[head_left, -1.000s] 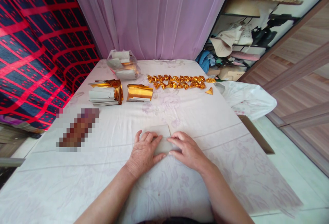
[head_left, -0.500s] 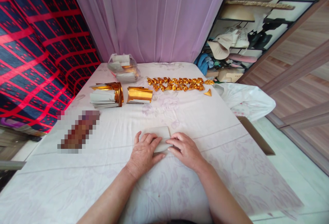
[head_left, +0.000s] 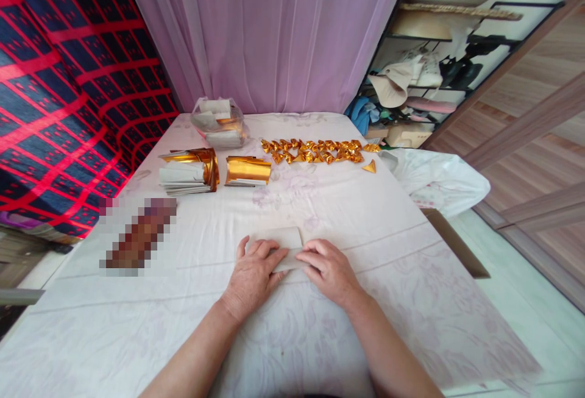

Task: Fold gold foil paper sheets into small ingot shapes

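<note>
Your left hand (head_left: 250, 273) lies spread over the left part of the pale paper (head_left: 289, 236), its thumb by the near edge; you can't tell from here whether it grips or only presses. Your right hand (head_left: 333, 271) is narrow, fingertips together at the paper's right end, but a true pinch can't be made out. The paper lies on the tablecloth (head_left: 283, 355) in front of you, its far part uncovered. In the last half second your left thumb has drawn in closer to its fingers, while the paper has hardly shifted; that suggests you're firming the near fold rather than moving the sheet.

Farther off, the big stack of sheets (head_left: 189, 172) and the small stack (head_left: 248, 169) stand left of the folded gold pieces (head_left: 315, 149). Behind the big stack sits a clear bag (head_left: 219, 122) of more sheets.
</note>
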Motion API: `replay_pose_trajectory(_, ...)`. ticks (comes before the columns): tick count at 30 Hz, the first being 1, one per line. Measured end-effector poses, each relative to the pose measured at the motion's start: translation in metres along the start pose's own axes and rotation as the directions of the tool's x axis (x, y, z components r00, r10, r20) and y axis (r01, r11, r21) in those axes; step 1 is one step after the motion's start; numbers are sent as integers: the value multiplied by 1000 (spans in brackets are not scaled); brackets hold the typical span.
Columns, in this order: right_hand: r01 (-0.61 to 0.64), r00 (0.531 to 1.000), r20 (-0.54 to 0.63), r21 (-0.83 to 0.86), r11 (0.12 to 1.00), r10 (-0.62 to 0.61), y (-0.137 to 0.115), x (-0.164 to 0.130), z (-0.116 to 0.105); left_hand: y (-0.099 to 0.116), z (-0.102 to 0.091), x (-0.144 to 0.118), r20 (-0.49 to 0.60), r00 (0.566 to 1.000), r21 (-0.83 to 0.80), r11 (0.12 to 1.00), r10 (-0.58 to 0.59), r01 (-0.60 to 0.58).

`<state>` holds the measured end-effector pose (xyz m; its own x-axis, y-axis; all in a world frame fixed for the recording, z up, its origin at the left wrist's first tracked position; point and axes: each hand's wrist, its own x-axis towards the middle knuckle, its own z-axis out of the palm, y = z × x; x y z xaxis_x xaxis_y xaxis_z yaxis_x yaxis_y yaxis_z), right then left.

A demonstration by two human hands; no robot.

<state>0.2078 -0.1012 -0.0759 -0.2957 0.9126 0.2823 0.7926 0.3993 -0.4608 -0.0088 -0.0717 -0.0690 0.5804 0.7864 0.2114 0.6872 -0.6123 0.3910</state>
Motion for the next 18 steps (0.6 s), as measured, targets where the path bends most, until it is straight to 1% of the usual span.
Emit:
replay_pose_trajectory(4, 48, 998, -36, -36, 998, -49, 1, -1, 3, -4, -3, -4, -2, 1000, -54, 998, 28, -28)
replay_pose_trajectory(9, 43, 998, -43, -19, 999, -43, 1, -1, 2, -7, -4, -4, 3, 1000, -97, 995, 18, -17)
replay_pose_trajectory(13, 14, 998, -59, 8, 1000, -14, 1, 0, 2, -7, -2, -2, -12, 1000, -105, 994, 12, -13)
replay_pose_trajectory(18, -74, 993, -95, -1, 997, 74, 0, 7, 6, -9, 2, 2, -52, 998, -120, 993, -25, 19)
